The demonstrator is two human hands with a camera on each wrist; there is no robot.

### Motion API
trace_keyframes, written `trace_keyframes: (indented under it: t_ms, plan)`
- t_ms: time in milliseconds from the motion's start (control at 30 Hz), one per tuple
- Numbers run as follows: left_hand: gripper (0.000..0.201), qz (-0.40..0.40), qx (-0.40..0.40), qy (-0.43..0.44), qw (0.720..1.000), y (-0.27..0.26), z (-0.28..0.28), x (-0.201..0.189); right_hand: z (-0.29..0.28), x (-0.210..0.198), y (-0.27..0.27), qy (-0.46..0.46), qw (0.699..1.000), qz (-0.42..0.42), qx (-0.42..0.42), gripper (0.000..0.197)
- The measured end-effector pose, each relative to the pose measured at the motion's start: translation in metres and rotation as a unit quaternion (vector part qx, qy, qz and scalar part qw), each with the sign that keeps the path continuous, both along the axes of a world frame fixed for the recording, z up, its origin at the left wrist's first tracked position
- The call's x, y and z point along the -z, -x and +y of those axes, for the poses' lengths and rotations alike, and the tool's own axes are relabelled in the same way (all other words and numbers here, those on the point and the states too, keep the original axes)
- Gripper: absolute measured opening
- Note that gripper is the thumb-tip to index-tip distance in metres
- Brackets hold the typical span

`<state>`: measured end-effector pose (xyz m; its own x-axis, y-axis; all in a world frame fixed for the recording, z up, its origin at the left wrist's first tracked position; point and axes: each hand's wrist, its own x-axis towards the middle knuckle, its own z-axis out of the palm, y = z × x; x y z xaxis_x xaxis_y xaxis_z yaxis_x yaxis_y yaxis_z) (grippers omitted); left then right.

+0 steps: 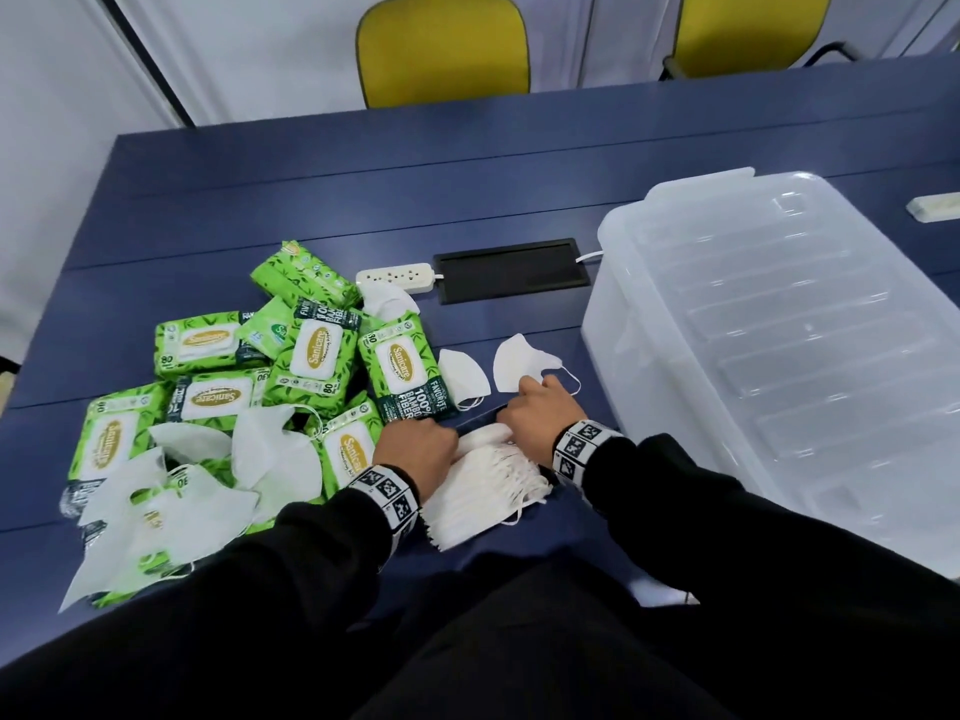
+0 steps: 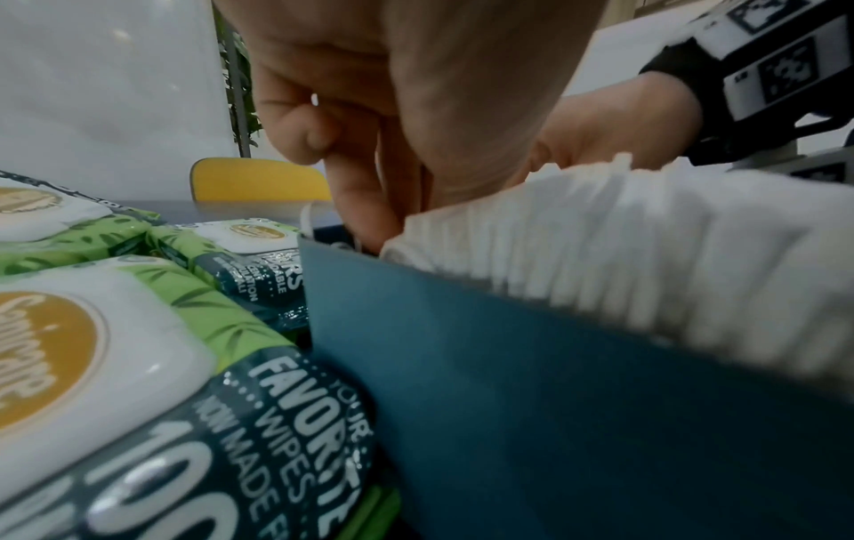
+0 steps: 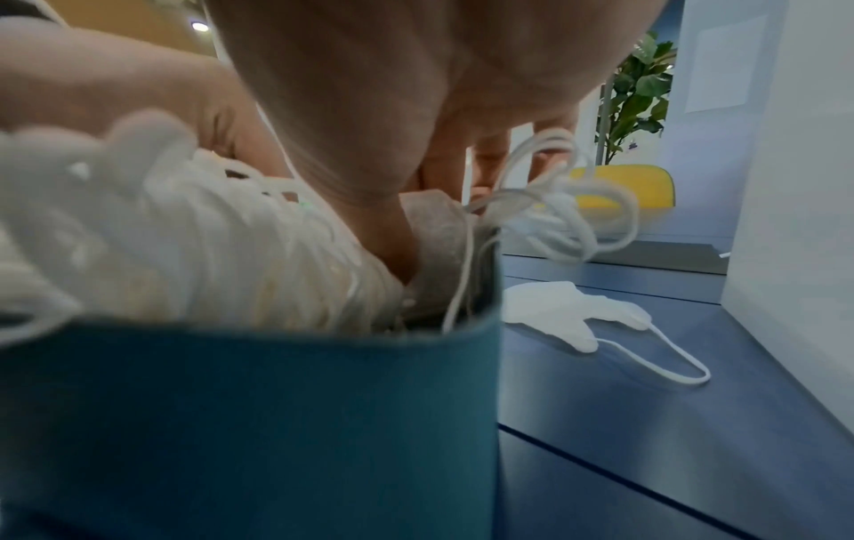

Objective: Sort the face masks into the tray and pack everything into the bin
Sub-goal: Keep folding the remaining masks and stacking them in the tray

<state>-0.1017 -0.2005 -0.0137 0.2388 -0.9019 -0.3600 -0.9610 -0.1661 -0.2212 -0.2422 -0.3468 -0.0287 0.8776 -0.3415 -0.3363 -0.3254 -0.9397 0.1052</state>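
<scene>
A stack of white face masks (image 1: 485, 488) stands on edge in a blue tray (image 2: 508, 402) at the table's near edge. Both hands are at the stack's far end. My left hand (image 1: 415, 444) has its fingers curled down against the masks (image 2: 601, 248), with one fingertip inside the tray wall. My right hand (image 1: 537, 413) pinches the same end, its thumb pressed into the masks (image 3: 231, 248) and its fingers behind them among loose ear loops (image 3: 554, 204). Two loose masks (image 1: 519, 361) lie just beyond the hands. Several more masks (image 1: 182, 491) lie at the left.
Several green wipes packs (image 1: 311, 356) are heaped left of the tray, close against its wall (image 2: 138, 365). A clear plastic bin with its lid on (image 1: 779, 345) stands at the right. A white power strip (image 1: 397, 278) and a black cable hatch (image 1: 511, 270) lie farther back.
</scene>
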Motion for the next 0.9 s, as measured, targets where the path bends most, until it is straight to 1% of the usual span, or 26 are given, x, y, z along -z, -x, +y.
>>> trace_keyframes:
  t_ms: [167, 233, 300, 367, 433, 500, 533, 567, 633, 733, 833, 900]
  plan:
    - [0.025, 0.018, 0.016, -0.003, 1.000, -0.004, -0.004, 0.004, 0.002, 0.004, -0.007, 0.026, 1.000, 0.003, -0.002, 0.019]
    - [0.024, 0.030, 0.026, -0.006, 0.999, -0.008, -0.004, 0.008, -0.002, 0.002, -0.010, 0.018, 1.000, 0.004, -0.015, 0.018]
    - [0.023, 0.057, 0.024, 0.002, 0.998, -0.016, -0.004, 0.013, -0.008, 0.002, -0.012, 0.006, 1.000, -0.020, -0.021, 0.020]
    - [0.025, 0.097, 0.009, 0.025, 0.995, -0.024, -0.001, 0.018, -0.013, 0.001, -0.010, -0.010, 0.997, -0.080, -0.010, 0.034]
    - [0.030, 0.126, -0.005, 0.067, 0.990, -0.031, 0.007, 0.024, -0.021, 0.006, -0.007, -0.034, 0.992, -0.118, 0.012, 0.055]
    - [0.033, 0.130, -0.011, 0.108, 0.986, -0.034, 0.017, 0.030, -0.028, 0.004, -0.009, -0.087, 0.993, -0.081, 0.023, 0.071]
    - [0.033, 0.128, -0.012, 0.117, 0.985, -0.034, 0.020, 0.033, -0.030, 0.001, -0.012, -0.117, 0.991, -0.043, 0.038, 0.071]
    - [0.033, 0.126, -0.015, 0.123, 0.984, -0.033, 0.022, 0.034, -0.032, -0.003, -0.017, -0.136, 0.989, -0.005, 0.054, 0.065]
    - [0.033, 0.124, -0.030, 0.121, 0.984, -0.032, 0.021, 0.035, -0.035, -0.004, -0.025, -0.127, 0.989, 0.026, 0.065, 0.055]
    - [0.031, 0.108, -0.042, 0.108, 0.987, -0.029, 0.019, 0.034, -0.035, 0.000, -0.024, -0.099, 0.989, 0.028, 0.106, 0.049]
    - [0.032, 0.103, -0.041, 0.087, 0.990, -0.029, 0.020, 0.033, -0.025, 0.013, -0.015, -0.096, 0.981, 0.019, 0.166, 0.051]
    - [0.033, 0.112, -0.040, 0.086, 0.989, -0.031, 0.021, 0.033, -0.018, 0.019, -0.010, -0.116, 0.973, 0.004, 0.202, 0.056]
